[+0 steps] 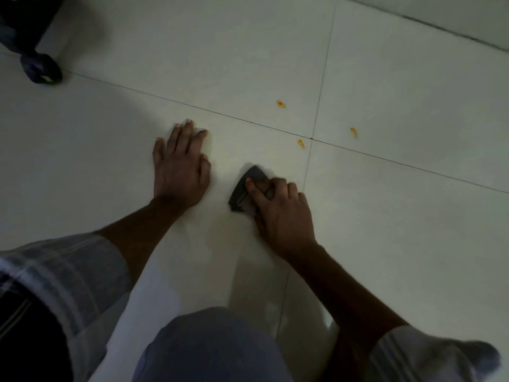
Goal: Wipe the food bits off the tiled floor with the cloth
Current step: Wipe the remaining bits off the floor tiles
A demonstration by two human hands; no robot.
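Note:
My right hand (281, 210) grips a small dark grey cloth (249, 186) and holds it down on the white tiled floor (385, 216). Three orange food bits lie ahead of the cloth: one (280, 104) on the far tile, one (301, 143) close to where the grout lines cross, one (354, 132) further right. The nearest bit is a short way beyond and right of the cloth. My left hand (180, 164) lies flat on the floor to the left of the cloth, fingers spread, holding nothing.
A dark caster wheel (41, 68) of some furniture stands at the far left. A wall base or step (440, 20) runs along the top right. My knee (209, 346) is bent at the bottom centre.

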